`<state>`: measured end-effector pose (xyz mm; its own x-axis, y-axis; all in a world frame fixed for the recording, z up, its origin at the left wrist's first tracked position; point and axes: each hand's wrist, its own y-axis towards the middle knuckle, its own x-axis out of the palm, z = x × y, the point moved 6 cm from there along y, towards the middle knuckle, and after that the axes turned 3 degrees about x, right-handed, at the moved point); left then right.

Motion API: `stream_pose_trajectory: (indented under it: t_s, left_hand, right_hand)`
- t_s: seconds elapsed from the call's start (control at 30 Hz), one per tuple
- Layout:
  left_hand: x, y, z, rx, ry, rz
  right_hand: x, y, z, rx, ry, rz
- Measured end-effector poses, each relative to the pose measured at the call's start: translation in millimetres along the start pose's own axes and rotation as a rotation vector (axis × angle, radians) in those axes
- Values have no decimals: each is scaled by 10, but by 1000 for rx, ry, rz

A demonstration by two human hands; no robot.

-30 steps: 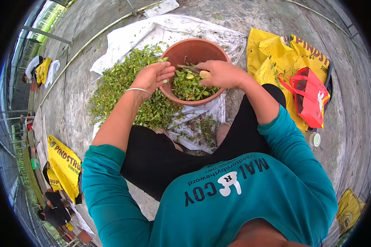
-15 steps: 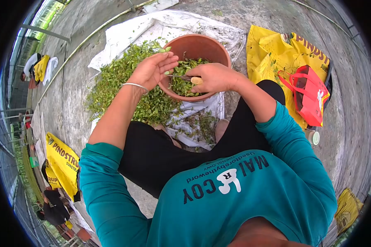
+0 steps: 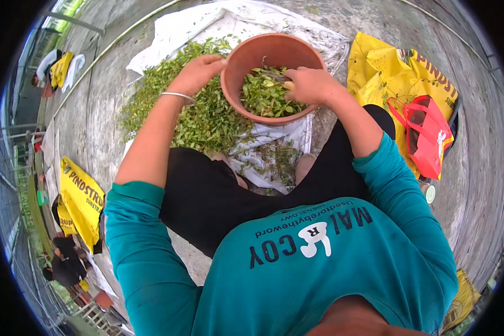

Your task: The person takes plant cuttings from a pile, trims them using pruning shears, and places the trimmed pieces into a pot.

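Note:
Leafy green cuttings [image 3: 266, 94] fill the lower part of a round terracotta-coloured pot [image 3: 242, 56]. Over them, my right hand [image 3: 311, 85] is closed round a small tool, whose pale yellow handle end [image 3: 289, 85] shows by the fingers; its metal part points left among the leaves. At the pot's left rim, my left hand [image 3: 199, 75] has its fingers drawn together, and what is between the fingertips is too small to make out. A large heap of leafy stems [image 3: 207, 120] lies below and left of that hand, on a white sheet [image 3: 176, 31].
To the right are a yellow sack [image 3: 369, 61], a red bag [image 3: 425, 137] and a lidded cup [image 3: 429, 194]. Another yellow sack [image 3: 81, 196] stands at left. Two people, one in dark clothes [image 3: 67, 263] and one by a yellow sack [image 3: 47, 70], are at the far left.
My left hand has gone from spread fingers with small leaves to fingers drawn together at the pot rim. My right hand and the tool have moved right, over the leaves in the pot.

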<state>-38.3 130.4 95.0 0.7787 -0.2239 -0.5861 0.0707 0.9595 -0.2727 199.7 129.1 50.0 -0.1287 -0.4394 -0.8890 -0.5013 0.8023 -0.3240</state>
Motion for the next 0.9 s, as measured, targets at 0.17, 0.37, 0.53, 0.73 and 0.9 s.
stream_pose_trajectory:
  t_s: [0.17,0.37,0.53,0.73,0.9]
  left_hand:
    - [-432,3,-267,-57,371,19]
    - [-602,-8,-1442,-412,948,-127]
    - [-518,-424,-2003,-634,983,-124]
    - [-348,-608,-2364,-738,906,-175]
    - [-406,-470,-2569,-689,825,-65]
  right_hand:
    - [30,90,-33,-2,-148,-19]
    - [-110,155,-504,-131,-20,12]
    - [-37,251,-686,-235,-26,-8]
    - [54,295,-854,-273,-60,-54]
    - [65,287,-955,-231,-75,-133]
